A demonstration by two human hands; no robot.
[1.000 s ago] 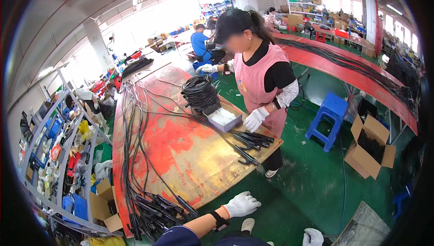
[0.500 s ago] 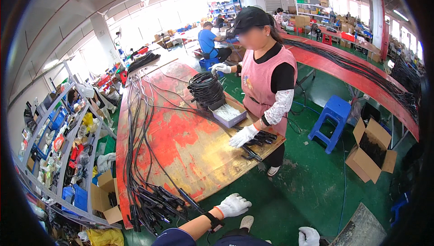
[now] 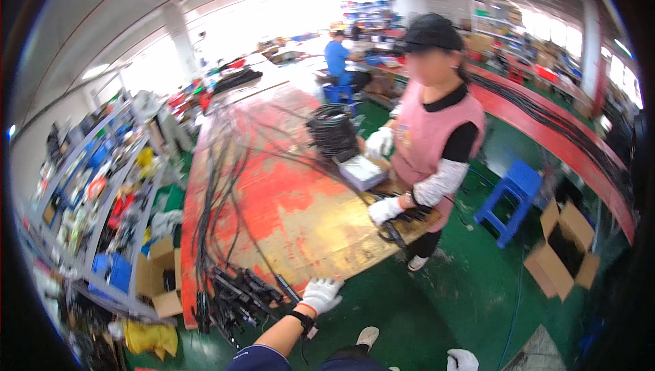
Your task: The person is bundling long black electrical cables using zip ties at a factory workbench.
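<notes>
Though empty, my half-spread left hand point(image 3: 322, 296) beside cable ends point(image 3: 239, 292), right hand point(image 3: 462, 360) of unclear grip, white strips point(image 3: 359, 165) in lilac box point(image 3: 372, 182).

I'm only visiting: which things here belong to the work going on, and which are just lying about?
Seemingly part of the work:
black cables, ends near the left hand
table under them
black coil
small box beside the coil

Seemingly just lying about:
blue stool
yellow bag or cloth
blue bin at the shelves
</notes>
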